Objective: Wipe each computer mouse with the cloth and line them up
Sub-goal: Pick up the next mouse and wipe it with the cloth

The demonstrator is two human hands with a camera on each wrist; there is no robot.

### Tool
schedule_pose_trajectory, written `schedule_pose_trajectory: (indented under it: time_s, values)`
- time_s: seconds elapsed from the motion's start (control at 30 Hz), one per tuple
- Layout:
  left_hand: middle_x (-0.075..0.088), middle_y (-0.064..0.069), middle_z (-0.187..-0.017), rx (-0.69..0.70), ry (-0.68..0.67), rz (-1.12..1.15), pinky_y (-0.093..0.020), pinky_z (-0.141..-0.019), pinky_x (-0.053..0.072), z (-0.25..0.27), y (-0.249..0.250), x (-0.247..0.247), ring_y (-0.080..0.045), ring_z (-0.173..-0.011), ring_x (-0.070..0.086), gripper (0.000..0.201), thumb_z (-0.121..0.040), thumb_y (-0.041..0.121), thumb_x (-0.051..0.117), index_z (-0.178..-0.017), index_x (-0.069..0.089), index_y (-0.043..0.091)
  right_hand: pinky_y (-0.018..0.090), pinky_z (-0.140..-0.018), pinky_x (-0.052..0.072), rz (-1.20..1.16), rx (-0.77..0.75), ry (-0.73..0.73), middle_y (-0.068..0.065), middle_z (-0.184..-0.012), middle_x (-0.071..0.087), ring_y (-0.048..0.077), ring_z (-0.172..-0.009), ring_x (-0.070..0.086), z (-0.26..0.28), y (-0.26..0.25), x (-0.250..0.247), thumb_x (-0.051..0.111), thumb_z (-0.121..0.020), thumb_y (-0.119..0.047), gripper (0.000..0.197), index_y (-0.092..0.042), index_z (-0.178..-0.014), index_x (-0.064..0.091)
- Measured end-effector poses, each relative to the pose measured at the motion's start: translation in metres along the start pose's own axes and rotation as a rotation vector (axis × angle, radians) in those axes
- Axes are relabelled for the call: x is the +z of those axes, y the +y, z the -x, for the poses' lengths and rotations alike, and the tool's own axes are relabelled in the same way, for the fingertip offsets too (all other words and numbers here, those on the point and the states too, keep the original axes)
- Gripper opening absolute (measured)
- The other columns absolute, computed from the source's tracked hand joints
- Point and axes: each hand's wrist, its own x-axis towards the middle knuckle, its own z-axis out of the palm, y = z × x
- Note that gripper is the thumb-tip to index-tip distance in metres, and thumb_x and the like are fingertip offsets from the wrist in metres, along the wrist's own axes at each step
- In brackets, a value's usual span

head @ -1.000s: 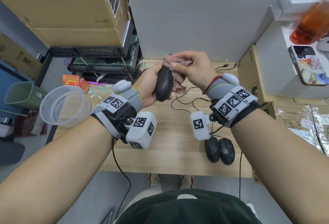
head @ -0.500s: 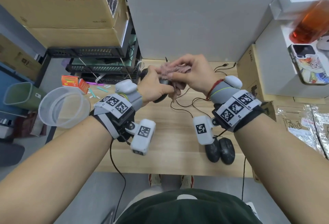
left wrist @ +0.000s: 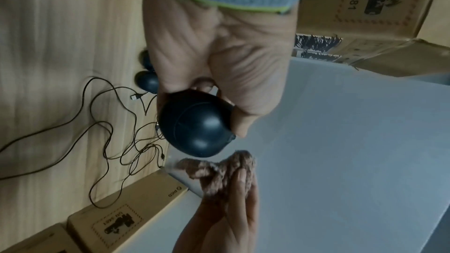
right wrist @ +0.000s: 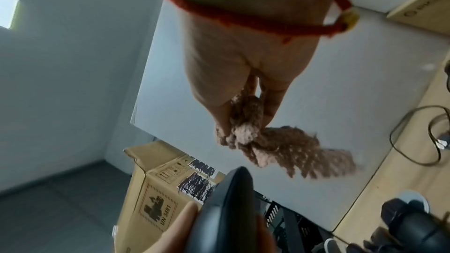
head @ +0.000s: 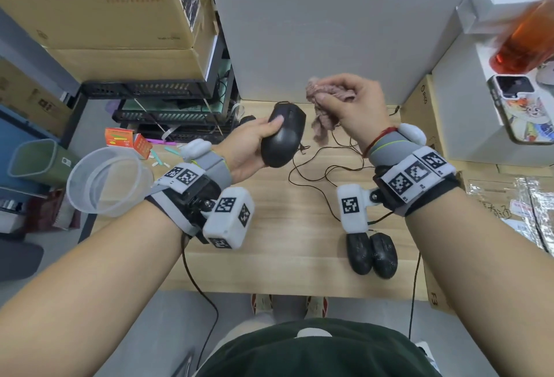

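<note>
My left hand (head: 254, 143) grips a black wired mouse (head: 283, 137) above the wooden desk (head: 269, 226), thumb on its top. The same mouse (left wrist: 194, 128) fills the left wrist view and the mouse's edge (right wrist: 226, 214) shows in the right wrist view. My right hand (head: 350, 107) pinches a bunched pinkish-brown cloth (head: 323, 116) just right of the mouse, a small gap between them. The cloth (right wrist: 268, 145) hangs from those fingers. Two more black mice (head: 371, 252) lie side by side near the desk's front right edge.
Tangled thin cables (head: 326, 167) lie across the middle of the desk. A clear plastic cup (head: 105, 180) stands at the left edge, cardboard boxes (head: 120, 11) and black racks behind it. A box (head: 419, 113) and a white cabinet with a phone (head: 521, 107) border the right.
The cloth was pressed on the mouse half a second ago; now my right hand has pulled it off to the right, and the left hand has turned the mouse top side up.
</note>
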Motion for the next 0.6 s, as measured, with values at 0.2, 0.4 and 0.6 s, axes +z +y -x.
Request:
schedule_pose_trajectory:
  time_s: [0.2,0.4,0.6]
  values:
    - [0.066,-0.013,-0.115,0.038,-0.022,-0.057,-0.037,-0.078,0.059,0.001,0.001,-0.005,-0.021,-0.093,0.067,0.038,-0.107,0.023,0.045,-0.136,0.054,0.000,0.039,-0.060,0.054,-0.037,-0.121,-0.116,0.017,-0.112,0.066,0.030,-0.064,0.070,0.007,-0.008,0.003,0.076,-0.080,-0.017,0.021,-0.021,-0.101,0.078]
    - [0.071,-0.012,-0.110,0.072,-0.064,-0.138,-0.033,-0.080,0.058,-0.001,0.000,0.002,-0.018,-0.093,0.071,0.028,-0.106,0.018,0.047,-0.127,0.059,0.005,0.026,-0.063,0.056,0.199,-0.066,-0.118,-0.014,-0.091,0.068,0.004,-0.066,0.067,0.010,-0.014,0.010,0.084,-0.076,-0.024,0.022,-0.043,-0.081,0.074]
    - [0.071,-0.011,-0.105,0.085,-0.084,-0.122,-0.028,-0.073,0.058,-0.001,-0.001,0.003,-0.016,-0.085,0.072,0.030,-0.106,0.015,0.045,-0.130,0.055,-0.001,0.032,-0.079,0.056,0.223,-0.140,-0.146,-0.010,-0.090,0.066,0.007,-0.079,0.067,0.013,-0.016,0.011,0.078,-0.075,-0.027,0.022,-0.044,-0.088,0.074]
